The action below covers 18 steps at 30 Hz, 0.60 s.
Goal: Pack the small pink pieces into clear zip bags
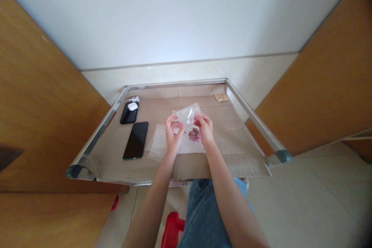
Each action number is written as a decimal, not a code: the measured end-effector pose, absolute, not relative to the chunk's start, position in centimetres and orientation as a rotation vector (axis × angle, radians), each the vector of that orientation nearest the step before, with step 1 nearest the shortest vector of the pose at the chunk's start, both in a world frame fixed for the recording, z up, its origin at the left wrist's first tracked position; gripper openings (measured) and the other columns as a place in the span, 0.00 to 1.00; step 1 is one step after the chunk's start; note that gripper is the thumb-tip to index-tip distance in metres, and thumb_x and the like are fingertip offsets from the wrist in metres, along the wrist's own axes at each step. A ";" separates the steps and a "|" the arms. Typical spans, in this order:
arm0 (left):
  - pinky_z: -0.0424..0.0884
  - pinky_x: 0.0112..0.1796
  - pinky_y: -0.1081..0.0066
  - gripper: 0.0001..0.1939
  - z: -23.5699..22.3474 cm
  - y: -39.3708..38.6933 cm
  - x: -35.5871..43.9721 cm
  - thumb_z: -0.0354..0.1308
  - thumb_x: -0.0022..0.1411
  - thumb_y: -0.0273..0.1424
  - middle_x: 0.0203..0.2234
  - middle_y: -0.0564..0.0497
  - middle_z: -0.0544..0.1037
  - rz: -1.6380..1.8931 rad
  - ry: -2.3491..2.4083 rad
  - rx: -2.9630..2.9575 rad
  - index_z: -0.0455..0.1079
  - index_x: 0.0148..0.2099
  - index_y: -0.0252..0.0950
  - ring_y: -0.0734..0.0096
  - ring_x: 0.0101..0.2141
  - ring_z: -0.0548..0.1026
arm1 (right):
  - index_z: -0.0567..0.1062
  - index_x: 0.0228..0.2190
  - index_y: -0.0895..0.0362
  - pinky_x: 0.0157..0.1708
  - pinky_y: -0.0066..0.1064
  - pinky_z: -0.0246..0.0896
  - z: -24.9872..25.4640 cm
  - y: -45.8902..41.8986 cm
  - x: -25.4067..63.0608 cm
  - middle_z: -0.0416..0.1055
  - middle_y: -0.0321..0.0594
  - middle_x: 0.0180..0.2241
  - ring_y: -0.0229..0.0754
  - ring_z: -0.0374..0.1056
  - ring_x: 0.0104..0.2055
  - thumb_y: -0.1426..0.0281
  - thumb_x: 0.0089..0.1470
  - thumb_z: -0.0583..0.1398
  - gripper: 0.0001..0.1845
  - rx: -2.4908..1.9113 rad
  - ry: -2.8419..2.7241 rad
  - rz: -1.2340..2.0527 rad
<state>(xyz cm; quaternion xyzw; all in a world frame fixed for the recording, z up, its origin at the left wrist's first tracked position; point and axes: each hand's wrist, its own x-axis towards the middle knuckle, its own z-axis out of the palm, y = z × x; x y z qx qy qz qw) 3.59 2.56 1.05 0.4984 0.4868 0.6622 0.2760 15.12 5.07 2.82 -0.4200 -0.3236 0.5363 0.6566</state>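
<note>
Both my hands are raised over the middle of a cardboard-covered table [232, 143]. My left hand [173, 133] and my right hand [205, 128] pinch the two sides of a small clear plastic bag [187, 114], held up between them. A little heap of pink and dark red beads [194, 135] lies on the table just under my right hand. Several more clear bags [158, 145] lie flat beneath and left of my left hand.
A black phone [136, 140] lies left of the bags. Behind it sits a second dark phone [129, 115] with a white earbud case [133, 106] and a cable on top. A metal frame [252, 114] rims the table. Wooden panels stand on both sides.
</note>
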 end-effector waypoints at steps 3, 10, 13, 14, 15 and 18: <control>0.67 0.45 0.62 0.32 1.5 1.9 3.7 0.59 0.53 0.41 0.51 0.41 0.65 1.771 1.504 1.678 0.54 0.57 0.39 0.62 0.47 0.69 | 0.73 0.21 0.56 0.25 0.26 0.56 2.9 5.1 15.3 0.68 0.32 0.20 0.33 0.61 0.22 0.65 0.40 0.63 0.07 -0.911 -0.818 1.239; 0.56 0.52 0.51 0.34 4.3 0.6 4.2 0.58 0.53 0.45 0.58 0.39 0.59 1.232 2.094 2.246 0.57 0.59 0.38 0.48 0.55 0.59 | 0.73 0.20 0.55 0.21 0.25 0.53 3.0 5.0 15.4 0.66 0.31 0.19 0.32 0.59 0.20 0.66 0.40 0.63 0.06 -0.905 -1.031 1.362; 0.54 0.53 0.51 0.36 5.4 0.2 4.1 0.57 0.54 0.44 0.56 0.38 0.63 1.105 2.181 2.291 0.54 0.61 0.36 0.48 0.55 0.60 | 0.74 0.20 0.55 0.23 0.25 0.54 2.9 5.0 15.4 0.68 0.32 0.20 0.32 0.60 0.22 0.67 0.41 0.63 0.04 -0.886 -1.118 1.353; 0.54 0.53 0.51 0.36 5.6 0.2 4.0 0.57 0.54 0.43 0.55 0.38 0.65 1.070 2.180 2.303 0.53 0.62 0.36 0.49 0.53 0.62 | 0.74 0.20 0.55 0.23 0.25 0.55 2.9 5.0 15.3 0.68 0.32 0.20 0.32 0.61 0.22 0.68 0.41 0.62 0.04 -0.881 -1.149 1.353; 0.56 0.52 0.52 0.36 5.7 0.1 3.8 0.57 0.54 0.42 0.53 0.38 0.66 1.036 2.169 2.311 0.52 0.62 0.35 0.50 0.52 0.64 | 0.74 0.21 0.55 0.23 0.25 0.55 2.8 5.0 15.3 0.69 0.32 0.20 0.32 0.61 0.22 0.68 0.41 0.62 0.04 -0.881 -1.179 1.357; 0.63 0.47 0.57 0.36 5.9 0.2 3.2 0.56 0.55 0.38 0.49 0.39 0.69 0.952 2.090 2.342 0.49 0.63 0.35 0.54 0.48 0.68 | 0.74 0.22 0.56 0.20 0.24 0.54 2.5 4.9 15.1 0.70 0.33 0.20 0.33 0.62 0.20 0.65 0.43 0.62 0.06 -0.907 -1.267 1.398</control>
